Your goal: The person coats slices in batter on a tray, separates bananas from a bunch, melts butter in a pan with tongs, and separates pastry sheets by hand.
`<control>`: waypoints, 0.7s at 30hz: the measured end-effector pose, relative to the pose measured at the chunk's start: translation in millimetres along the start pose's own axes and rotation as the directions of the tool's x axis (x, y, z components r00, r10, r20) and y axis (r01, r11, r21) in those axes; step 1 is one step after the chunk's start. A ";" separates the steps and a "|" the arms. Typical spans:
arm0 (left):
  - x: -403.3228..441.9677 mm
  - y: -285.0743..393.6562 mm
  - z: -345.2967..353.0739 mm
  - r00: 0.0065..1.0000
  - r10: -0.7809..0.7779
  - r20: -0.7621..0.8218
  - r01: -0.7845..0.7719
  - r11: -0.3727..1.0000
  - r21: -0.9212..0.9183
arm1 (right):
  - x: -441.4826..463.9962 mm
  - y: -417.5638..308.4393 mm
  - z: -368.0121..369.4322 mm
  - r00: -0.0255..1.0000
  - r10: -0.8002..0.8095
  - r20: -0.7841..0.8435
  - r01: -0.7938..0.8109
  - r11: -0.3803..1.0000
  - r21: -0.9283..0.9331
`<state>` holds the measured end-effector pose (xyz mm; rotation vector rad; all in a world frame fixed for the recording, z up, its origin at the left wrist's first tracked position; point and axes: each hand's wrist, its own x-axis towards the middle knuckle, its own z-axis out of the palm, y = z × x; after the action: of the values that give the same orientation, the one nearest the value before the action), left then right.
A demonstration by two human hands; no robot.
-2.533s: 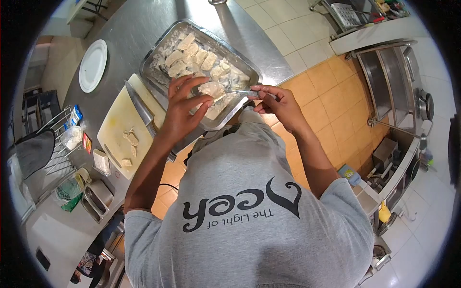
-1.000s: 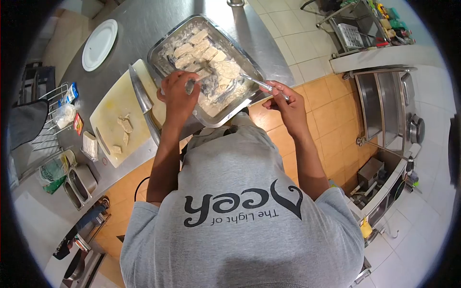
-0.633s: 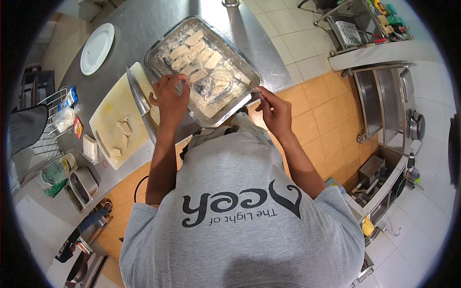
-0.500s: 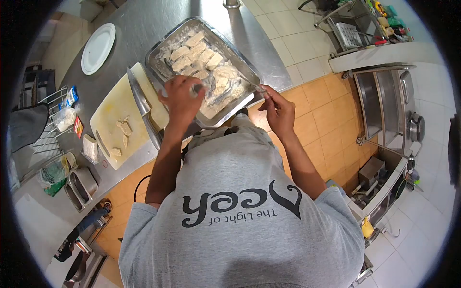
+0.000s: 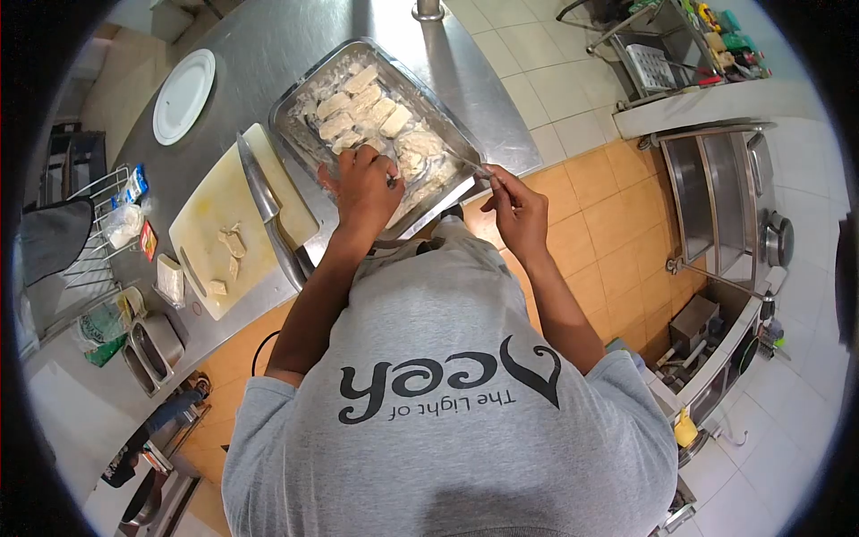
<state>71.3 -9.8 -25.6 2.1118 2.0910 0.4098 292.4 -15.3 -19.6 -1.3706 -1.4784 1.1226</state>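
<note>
A rectangular metal tray (image 5: 295,89) holds several pale, batter-coated slabs (image 5: 362,79) and a lumpy wet mound (image 5: 419,141) at its right end. My left hand (image 5: 365,190) hangs over the tray's near side, fingers curled in; a small dark bit shows by the fingertips, but I cannot make out what they hold. Off the tray's right corner, my right hand (image 5: 519,210) pinches the handle of a slim metal utensil (image 5: 465,161). Its far end reaches into the mound, so its kind is unclear.
Left of the tray, a large knife (image 5: 259,186) lies on a cutting board (image 5: 201,215) with pale scraps (image 5: 233,242). A white plate (image 5: 184,97) sits farther back on the steel table (image 5: 268,36). A wrapped white block (image 5: 170,279) and wire rack (image 5: 89,259) are at the left.
My left hand has moved right and slightly down, closer to the mound, with its fingers curling in. My right hand stays nearly in place, holding the utensil.
</note>
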 end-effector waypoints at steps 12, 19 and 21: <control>7.5 -11.3 -14.6 0.992 -0.103 0.067 0.122 0.896 -0.426 | -5.8 2.1 -4.7 0.995 0.097 -0.007 -0.096 0.990 0.105; 8.7 -39.6 -10.5 0.963 -0.226 0.149 0.258 0.602 -0.756 | -6.6 -0.6 -3.7 0.993 0.118 -0.002 -0.114 0.964 0.239; 8.1 -41.6 -8.9 0.928 -0.283 0.244 0.338 0.358 -0.870 | -5.0 -7.8 -5.3 0.977 0.199 0.077 -0.213 0.919 0.332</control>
<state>28.8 -1.6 -28.4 1.0088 1.5398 1.1045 295.7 -20.0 -10.6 -1.2835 -1.1184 1.4714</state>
